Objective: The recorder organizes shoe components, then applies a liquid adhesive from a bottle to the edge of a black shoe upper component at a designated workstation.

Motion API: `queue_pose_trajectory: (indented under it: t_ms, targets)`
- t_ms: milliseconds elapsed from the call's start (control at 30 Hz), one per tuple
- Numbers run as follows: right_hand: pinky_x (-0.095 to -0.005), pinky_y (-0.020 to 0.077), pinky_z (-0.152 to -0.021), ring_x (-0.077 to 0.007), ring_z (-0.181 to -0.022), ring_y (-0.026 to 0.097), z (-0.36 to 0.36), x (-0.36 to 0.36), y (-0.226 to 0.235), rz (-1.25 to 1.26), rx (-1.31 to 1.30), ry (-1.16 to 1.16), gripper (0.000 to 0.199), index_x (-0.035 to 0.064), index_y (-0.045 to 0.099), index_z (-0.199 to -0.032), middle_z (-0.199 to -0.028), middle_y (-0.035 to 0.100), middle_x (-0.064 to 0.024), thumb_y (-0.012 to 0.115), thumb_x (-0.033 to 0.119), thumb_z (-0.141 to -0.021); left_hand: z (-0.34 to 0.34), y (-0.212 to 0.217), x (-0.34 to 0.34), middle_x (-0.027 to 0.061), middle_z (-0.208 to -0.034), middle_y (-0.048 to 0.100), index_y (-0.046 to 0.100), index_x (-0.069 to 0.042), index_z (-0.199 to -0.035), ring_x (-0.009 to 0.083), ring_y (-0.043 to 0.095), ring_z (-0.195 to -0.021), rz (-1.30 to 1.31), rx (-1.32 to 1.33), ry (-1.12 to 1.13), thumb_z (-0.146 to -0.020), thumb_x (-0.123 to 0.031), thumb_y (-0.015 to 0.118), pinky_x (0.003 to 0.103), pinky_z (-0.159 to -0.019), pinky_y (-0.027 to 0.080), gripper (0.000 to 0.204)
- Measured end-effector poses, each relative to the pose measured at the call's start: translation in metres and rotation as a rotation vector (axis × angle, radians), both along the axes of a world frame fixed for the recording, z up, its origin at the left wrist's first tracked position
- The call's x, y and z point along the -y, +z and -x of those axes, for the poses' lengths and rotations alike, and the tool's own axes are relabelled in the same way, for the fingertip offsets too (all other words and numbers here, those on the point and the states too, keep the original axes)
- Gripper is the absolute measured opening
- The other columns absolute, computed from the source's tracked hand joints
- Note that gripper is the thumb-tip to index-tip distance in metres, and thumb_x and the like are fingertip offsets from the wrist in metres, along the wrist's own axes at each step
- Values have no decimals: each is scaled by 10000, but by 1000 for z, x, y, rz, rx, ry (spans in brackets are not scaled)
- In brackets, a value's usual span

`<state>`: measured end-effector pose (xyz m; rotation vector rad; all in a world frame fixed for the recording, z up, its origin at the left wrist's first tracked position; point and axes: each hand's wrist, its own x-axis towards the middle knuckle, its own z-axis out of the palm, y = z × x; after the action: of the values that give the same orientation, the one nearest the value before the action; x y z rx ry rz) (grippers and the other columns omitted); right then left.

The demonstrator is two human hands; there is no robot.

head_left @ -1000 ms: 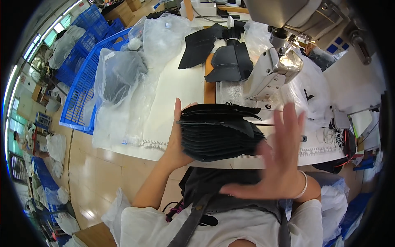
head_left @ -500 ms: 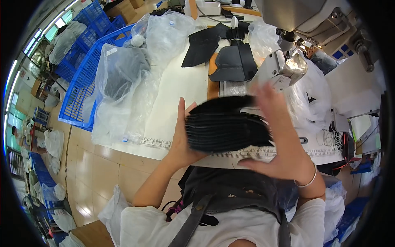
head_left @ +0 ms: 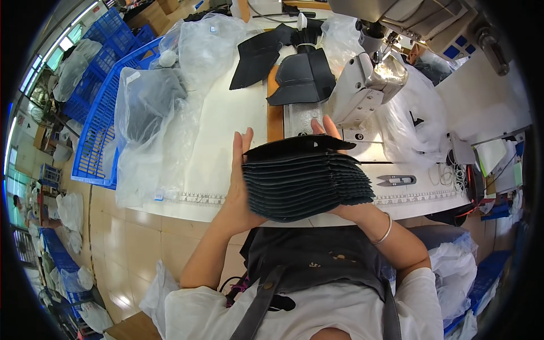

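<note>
right hand [head_left: 352, 211] half hidden from me, left hand [head_left: 237, 195] clearer, both part-open, gripping one black stack [head_left: 297, 190], one thread snips [head_left: 396, 181] rightward.

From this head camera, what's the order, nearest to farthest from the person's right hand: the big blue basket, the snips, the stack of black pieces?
Nearest to the right hand first:
1. Stack of black pieces: touching it, held.
2. Snips: lying to the right of the stack.
3. Big blue basket: well over on the left.
</note>
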<state>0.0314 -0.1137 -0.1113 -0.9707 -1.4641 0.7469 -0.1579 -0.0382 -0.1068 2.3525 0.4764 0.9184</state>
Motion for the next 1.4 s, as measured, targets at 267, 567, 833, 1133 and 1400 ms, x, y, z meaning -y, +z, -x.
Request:
queue_pose_trajectory:
  t_ms: [267,567,833,1133,1400]
  targets:
    - [-425,143,-1061,-330,-1321,106,-5,3,-2,26,-91,21,1202,63,-54,-1379,-1419,56,-201,804,279,-565,-4,-11,2,198,-1258,373,-12,26,-1360,294,412,-1141,57,-5,56,-550,-89,794,372,-960,327,1148]
    - [-478,136,-1041,-365,-1239,313,-23,60,36,-338,385,-480,879,61,159,-1352,-1299,340,-251,672,162,-645,-9,-9,6,148,-1161,460,198,6,-1312,253,486,-1049,113,65,198,-590,-86,767,358,-935,360,923]
    - [-535,190,-1009,-302,-1103,468,8,62,51,-439,951,-679,332,209,604,-1019,-1170,517,-101,602,137,-694,-13,-3,10,139,-1178,463,222,-18,-1310,241,496,-1052,183,138,184,-587,-60,762,325,-911,394,903]
    - [-498,261,-971,-283,-1019,526,8,63,46,-561,947,-665,221,156,596,-895,-1087,577,-88,643,152,-679,-13,-1,12,146,-1158,469,211,-24,-1321,237,494,-1058,156,137,194,-628,-62,739,310,-908,385,872]
    - [-505,268,-955,-287,-951,568,17,65,41,-627,848,-719,132,129,603,-793,-885,546,-19,624,118,-662,-12,-7,9,149,-1174,455,210,-24,-1324,234,486,-1068,197,145,169,-626,-71,742,305,-913,379,879]
